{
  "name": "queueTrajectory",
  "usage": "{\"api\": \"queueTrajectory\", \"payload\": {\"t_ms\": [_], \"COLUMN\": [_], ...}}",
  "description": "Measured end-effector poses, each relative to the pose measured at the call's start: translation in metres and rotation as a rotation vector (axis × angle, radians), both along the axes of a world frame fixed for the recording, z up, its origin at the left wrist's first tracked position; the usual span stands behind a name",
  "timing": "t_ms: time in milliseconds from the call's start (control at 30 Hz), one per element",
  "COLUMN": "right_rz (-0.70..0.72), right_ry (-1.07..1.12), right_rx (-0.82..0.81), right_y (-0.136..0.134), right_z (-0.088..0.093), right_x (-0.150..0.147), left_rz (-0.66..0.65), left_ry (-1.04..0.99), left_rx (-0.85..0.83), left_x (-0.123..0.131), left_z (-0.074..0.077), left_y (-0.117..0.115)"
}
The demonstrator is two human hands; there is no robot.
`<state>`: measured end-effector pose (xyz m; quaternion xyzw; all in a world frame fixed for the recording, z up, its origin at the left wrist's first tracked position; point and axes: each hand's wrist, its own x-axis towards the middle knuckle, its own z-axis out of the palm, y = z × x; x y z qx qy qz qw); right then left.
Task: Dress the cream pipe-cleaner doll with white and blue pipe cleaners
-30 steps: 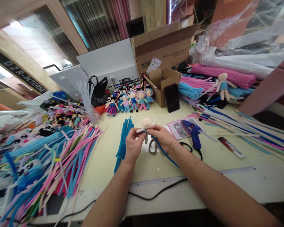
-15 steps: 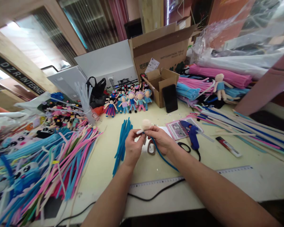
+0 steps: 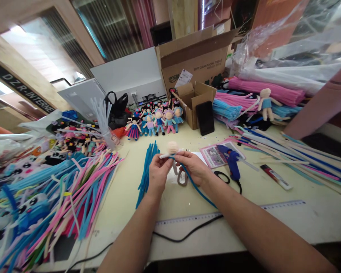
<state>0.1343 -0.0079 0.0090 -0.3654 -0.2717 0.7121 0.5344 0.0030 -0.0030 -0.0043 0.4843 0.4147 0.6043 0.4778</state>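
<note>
Between my two hands is a small cream doll piece (image 3: 172, 147) with a round head and a pale arm sticking out to the left. My left hand (image 3: 159, 172) pinches it just below the head, at the arm side. A blue pipe cleaner (image 3: 195, 185) runs from my right hand (image 3: 193, 167), which pinches its upper part against the doll; its loose length curves down to the right, behind my forearm. Below my fingers, scissors (image 3: 182, 178) lie partly hidden on the table. A bundle of blue pipe cleaners (image 3: 147, 170) lies left of my left hand.
A blue glue gun (image 3: 232, 165) rests on a pink card (image 3: 211, 156) at right, near black tape or a ring (image 3: 222, 176). Finished dolls (image 3: 159, 121) and a phone (image 3: 204, 117) stand behind. Pipe cleaner piles (image 3: 85, 189) fill the left; a ruler (image 3: 184, 219) lies in front.
The doll piece has shifted slightly left and down and its pale arm reaches further left. The blue pipe cleaner now shows across the neck between my fingertips.
</note>
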Motion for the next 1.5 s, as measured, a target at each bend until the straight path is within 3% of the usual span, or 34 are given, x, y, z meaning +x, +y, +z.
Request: {"api": "queueTrajectory", "payload": {"t_ms": [600,1167,1500], "right_rz": [-0.055,-0.056,-0.014], "right_ry": [0.048,0.051,0.041], "right_rx": [0.081,0.062,0.068], "right_y": [0.0023,-0.0016,0.0009], "right_z": [-0.0068,-0.0014,-0.0046], "right_x": [-0.0029,-0.0042,-0.0008], "left_rz": [-0.010,0.005,-0.002], "left_ry": [0.052,0.174,0.071], "left_rx": [0.016,0.085,0.021], "left_x": [0.0020,-0.0021,0.0005], "left_z": [-0.0007,-0.0050,-0.0011], "left_y": [-0.0031,-0.0046,-0.0038]}}
